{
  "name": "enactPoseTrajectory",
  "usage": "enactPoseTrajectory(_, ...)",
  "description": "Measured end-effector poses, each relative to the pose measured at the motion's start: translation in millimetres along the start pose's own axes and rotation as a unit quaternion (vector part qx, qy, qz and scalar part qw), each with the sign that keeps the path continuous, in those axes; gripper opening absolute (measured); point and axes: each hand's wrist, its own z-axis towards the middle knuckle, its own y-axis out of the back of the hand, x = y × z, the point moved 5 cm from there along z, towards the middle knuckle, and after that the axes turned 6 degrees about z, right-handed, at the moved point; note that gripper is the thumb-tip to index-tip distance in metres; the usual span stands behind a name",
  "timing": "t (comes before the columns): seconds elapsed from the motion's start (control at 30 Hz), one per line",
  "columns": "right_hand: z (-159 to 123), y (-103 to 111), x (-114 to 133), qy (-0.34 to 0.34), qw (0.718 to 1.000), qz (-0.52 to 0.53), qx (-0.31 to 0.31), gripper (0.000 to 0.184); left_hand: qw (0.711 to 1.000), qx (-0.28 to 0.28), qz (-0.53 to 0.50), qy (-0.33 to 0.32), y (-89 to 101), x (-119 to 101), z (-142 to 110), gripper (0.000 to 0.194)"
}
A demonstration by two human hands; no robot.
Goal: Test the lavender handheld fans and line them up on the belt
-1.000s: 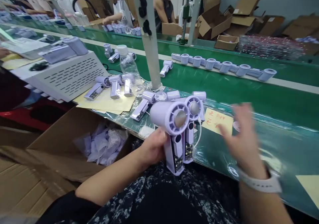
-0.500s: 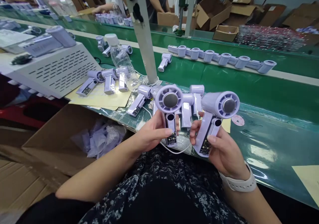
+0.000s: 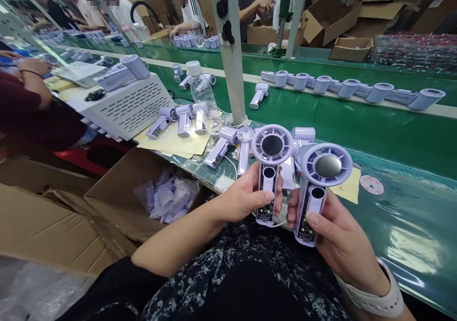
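Observation:
My left hand (image 3: 246, 192) is wrapped round the handle of a lilac handheld fan (image 3: 267, 187), its thumb pressed on the front. A second lilac handheld fan (image 3: 314, 202) sits in my right hand (image 3: 342, 225), with the thumb likewise on the handle. Both fans stand upright side by side, round heads facing me, and bare circuit boards show low on the handles. Behind them on the table edge lie more lilac fans (image 3: 221, 147), partly hidden by the held ones. A white cable (image 3: 232, 161) runs among these.
A row of fans (image 3: 323, 85) lies along the green conveyor (image 3: 282, 109). Left of the metal post (image 3: 232, 68) are a plastic bottle (image 3: 203, 92), fans on yellow paper (image 3: 171, 145) and a vented metal box (image 3: 132, 104). A cardboard box (image 3: 117, 183) holds plastic bags. Co-workers sit beyond.
My view has swung left, so the scene sits further right. Both fans have turned to face me more squarely, and the right one is more upright. My grips stay closed.

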Motion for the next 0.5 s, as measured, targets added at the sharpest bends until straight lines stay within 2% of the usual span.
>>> enactPoseTrajectory(0.1,1.8,0.8,-2.3,0.0,1.0,0.01,-0.013,0.025,1.0,-0.023,0.014,0.006,4.3,1.9,-0.2,0.043)
enactPoseTrajectory(0.27,4.0,0.0,-6.6,0.0,1.0,0.026,-0.004,0.027,0.999,-0.015,-0.007,0.037,2.4,6.1,1.4,0.045)
enactPoseTrajectory(0.5,-1.1,1.8,-4.6,0.005,1.0,0.016,0.002,0.027,1.0,-0.002,-0.027,0.013,-2.1,-0.5,-5.0,0.042)
